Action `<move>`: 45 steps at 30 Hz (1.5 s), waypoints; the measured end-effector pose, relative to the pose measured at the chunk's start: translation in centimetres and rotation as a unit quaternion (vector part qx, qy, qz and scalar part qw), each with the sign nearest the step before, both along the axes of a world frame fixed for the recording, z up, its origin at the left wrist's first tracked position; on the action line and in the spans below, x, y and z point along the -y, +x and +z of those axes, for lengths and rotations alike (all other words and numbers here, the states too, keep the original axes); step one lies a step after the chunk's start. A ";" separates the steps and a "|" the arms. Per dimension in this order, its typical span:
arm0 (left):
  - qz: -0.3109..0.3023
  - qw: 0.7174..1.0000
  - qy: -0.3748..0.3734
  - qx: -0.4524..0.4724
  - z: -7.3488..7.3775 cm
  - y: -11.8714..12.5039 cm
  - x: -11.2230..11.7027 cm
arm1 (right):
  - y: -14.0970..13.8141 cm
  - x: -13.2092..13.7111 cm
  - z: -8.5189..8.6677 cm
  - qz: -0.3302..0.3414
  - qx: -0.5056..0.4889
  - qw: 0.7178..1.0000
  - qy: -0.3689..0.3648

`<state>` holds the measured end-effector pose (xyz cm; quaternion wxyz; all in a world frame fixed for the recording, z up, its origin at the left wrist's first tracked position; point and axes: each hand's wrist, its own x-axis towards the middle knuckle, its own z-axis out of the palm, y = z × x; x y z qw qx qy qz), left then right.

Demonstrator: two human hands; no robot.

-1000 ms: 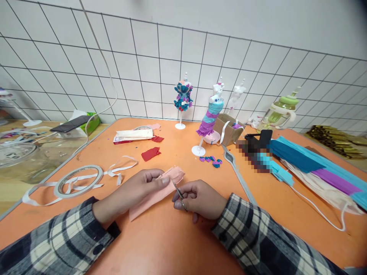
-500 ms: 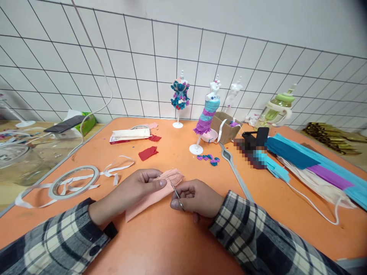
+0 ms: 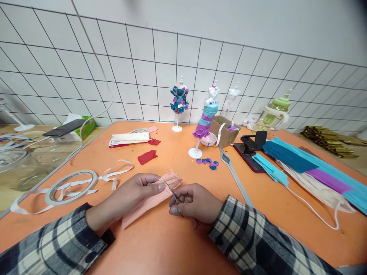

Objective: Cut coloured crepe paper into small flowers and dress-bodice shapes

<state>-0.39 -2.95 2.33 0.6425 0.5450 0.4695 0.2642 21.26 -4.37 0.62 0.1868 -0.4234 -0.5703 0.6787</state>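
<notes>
A folded strip of peach crepe paper (image 3: 146,202) is pinched between the thumb and fingers of my left hand (image 3: 137,193), its long end slanting down towards me. My right hand (image 3: 197,202) grips a small pair of scissors (image 3: 178,202), with the fingers curled round the handles. The blades point up and left and meet the paper just beside my left thumb. Whether the blades are closed through the paper I cannot tell. Beyond my hands lie a piece of red crepe paper (image 3: 147,157) and several small purple and teal paper bits (image 3: 210,163).
At left lies a tape roll (image 3: 71,187) with loose white strips. Small mannequin stands, one with flowers (image 3: 179,101) and one in a blue and purple dress (image 3: 206,118), stand behind. At right are a cardboard box (image 3: 225,131), a phone (image 3: 248,156) and coloured crepe paper (image 3: 289,156).
The scissors' blades have shifted slightly left, closer to my left thumb. The view has tilted up a little, so the things on the table appear lower.
</notes>
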 end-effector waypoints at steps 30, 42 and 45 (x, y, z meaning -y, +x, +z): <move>-0.065 0.997 -0.020 0.037 -0.1 0.0 -0.1 | 0.0 -0.2 -0.6 0.018 -0.013 1.000 0.020; -0.081 0.996 -0.009 0.020 -0.2 0.1 0.0 | 0.2 -0.2 -0.4 0.040 -0.025 0.999 0.015; -0.077 0.997 -0.016 0.017 -0.4 0.1 0.0 | 0.3 -0.2 -0.3 0.039 -0.020 0.999 0.012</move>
